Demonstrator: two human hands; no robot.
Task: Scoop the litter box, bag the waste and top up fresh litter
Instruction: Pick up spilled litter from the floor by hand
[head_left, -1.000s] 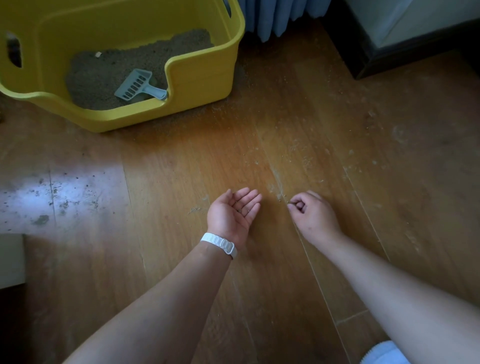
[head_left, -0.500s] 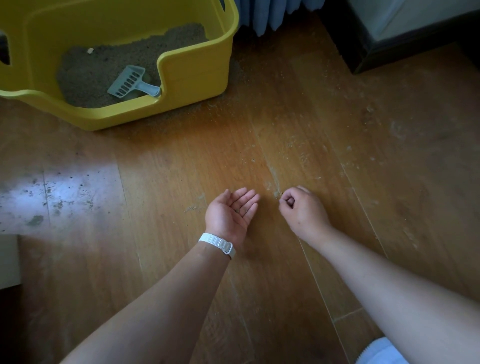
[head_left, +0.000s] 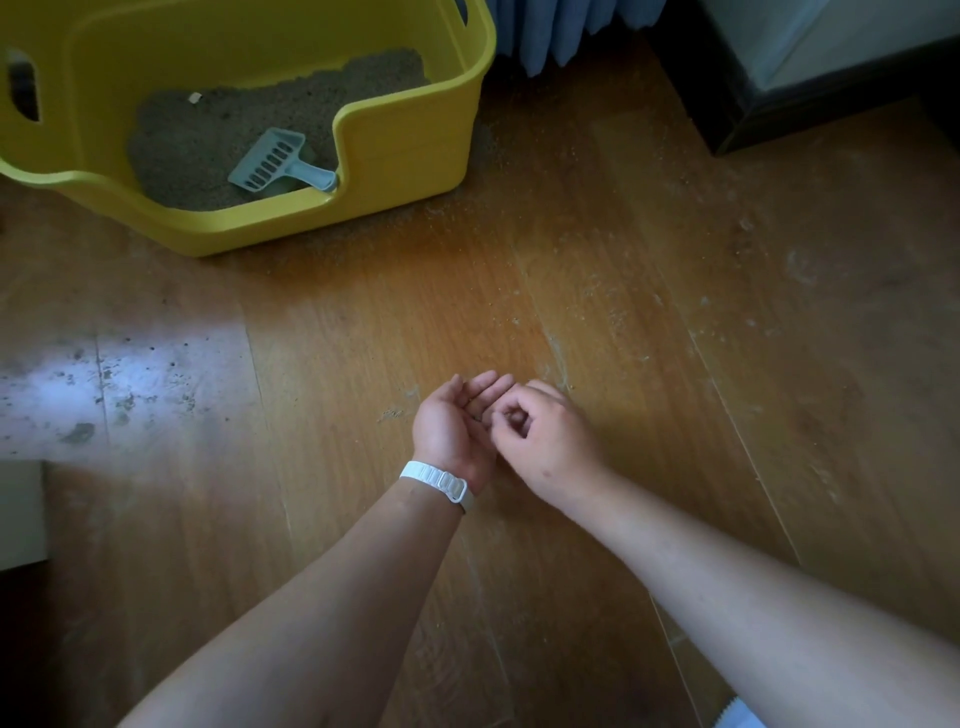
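Litter box (head_left: 415, 171): yellow, upper left of the frame, on the wood floor (head_left: 675, 364), holding grey litter (head_left: 218, 140).
Scoop (head_left: 272, 162): pale blue, lying on the litter at the box's low front lip.
Left hand (head_left: 454, 423): centre, palm up, cupped and released; white band (head_left: 435, 480) on its wrist.
Right hand (head_left: 545, 441): just right, fingertips pinched together over the left palm; what they grasp cannot be told.
Floor right: scattered grains.

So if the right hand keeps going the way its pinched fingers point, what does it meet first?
The cupped palm of the left hand. The right hand points its pinched fingers left at it, seemingly already touching; depth is unclear.
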